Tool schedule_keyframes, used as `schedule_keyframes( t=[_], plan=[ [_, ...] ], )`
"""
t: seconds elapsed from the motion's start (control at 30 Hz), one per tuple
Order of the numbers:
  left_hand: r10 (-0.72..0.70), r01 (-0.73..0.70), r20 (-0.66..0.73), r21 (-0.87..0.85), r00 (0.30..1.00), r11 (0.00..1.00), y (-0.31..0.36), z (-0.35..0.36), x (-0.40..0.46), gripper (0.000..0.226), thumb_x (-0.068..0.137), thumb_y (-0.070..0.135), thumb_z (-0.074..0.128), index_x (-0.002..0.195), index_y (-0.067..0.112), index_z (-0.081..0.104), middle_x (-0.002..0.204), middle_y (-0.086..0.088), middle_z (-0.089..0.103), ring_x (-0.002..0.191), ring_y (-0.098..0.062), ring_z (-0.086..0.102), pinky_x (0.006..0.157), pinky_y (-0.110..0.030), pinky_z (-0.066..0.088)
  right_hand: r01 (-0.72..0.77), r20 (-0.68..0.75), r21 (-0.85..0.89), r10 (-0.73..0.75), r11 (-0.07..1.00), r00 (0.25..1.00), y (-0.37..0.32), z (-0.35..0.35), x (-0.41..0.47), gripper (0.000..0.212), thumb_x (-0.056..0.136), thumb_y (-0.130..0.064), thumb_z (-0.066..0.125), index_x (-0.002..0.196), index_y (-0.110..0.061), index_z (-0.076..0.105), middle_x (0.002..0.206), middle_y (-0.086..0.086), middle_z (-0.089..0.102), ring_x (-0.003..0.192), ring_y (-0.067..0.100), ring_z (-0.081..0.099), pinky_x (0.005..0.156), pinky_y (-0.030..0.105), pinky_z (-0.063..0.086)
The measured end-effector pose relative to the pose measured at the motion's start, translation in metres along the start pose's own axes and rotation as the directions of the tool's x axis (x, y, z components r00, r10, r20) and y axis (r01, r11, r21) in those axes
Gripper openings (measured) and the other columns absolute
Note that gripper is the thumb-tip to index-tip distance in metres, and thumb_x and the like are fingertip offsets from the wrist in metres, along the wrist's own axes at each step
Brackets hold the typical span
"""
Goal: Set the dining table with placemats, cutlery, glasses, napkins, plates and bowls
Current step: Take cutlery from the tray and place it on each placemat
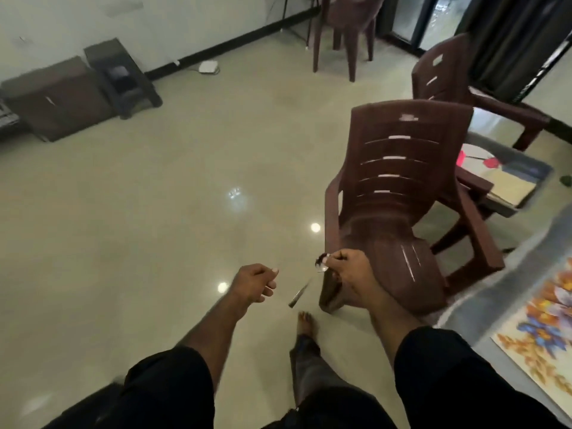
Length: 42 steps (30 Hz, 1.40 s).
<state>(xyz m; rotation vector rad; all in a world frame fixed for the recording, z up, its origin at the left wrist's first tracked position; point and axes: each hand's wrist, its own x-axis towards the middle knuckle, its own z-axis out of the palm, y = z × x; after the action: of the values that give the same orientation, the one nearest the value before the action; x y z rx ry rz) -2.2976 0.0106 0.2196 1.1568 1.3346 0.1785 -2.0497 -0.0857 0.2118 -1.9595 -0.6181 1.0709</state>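
Observation:
My right hand (349, 269) is closed on cutlery; a shiny spoon bowl (322, 265) sticks out to its left. My left hand (255, 286) is a fist around a thin metal piece of cutlery (297, 298), blurred, that points right and down. Both hands hover over the floor, left of a brown plastic chair (399, 187). The dining table (489, 308) runs along the right edge. On it lie a flowered placemat (541, 332), a beige placemat (510, 188), a round plate (475, 151) and something pink-red (492, 162) beside the plate.
A second brown chair (448, 82) stands behind the first, and a third (343, 23) at the back. Dark low cabinets (62, 97) line the left wall. The glossy tiled floor (154, 212) stretches ahead. My bare foot (306, 323) is below the hands.

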Motion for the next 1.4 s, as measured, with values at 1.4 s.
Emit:
schedule_keyframes(
  t=[1.4],
  plan=[
    [0.037, -0.286, 0.433, 0.528, 0.901, 0.8, 0.788, 0.163, 0.792, 0.028, 0.101, 0.026, 0.071, 0.104, -0.001, 0.07, 0.079, -0.008, 0.069, 0.062, -0.016, 0.061, 0.058, -0.027, 0.045, -0.06, -0.613, 0.346, 0.274, 0.936, 0.741, -0.361, -0.209, 0.836, 0.005, 0.093, -0.027, 0.07, 0.092, -0.024, 0.073, 0.075, -0.011, 0.071, 0.069, 0.003, 0.066, 0.058, 0.016, 0.042]
  ],
)
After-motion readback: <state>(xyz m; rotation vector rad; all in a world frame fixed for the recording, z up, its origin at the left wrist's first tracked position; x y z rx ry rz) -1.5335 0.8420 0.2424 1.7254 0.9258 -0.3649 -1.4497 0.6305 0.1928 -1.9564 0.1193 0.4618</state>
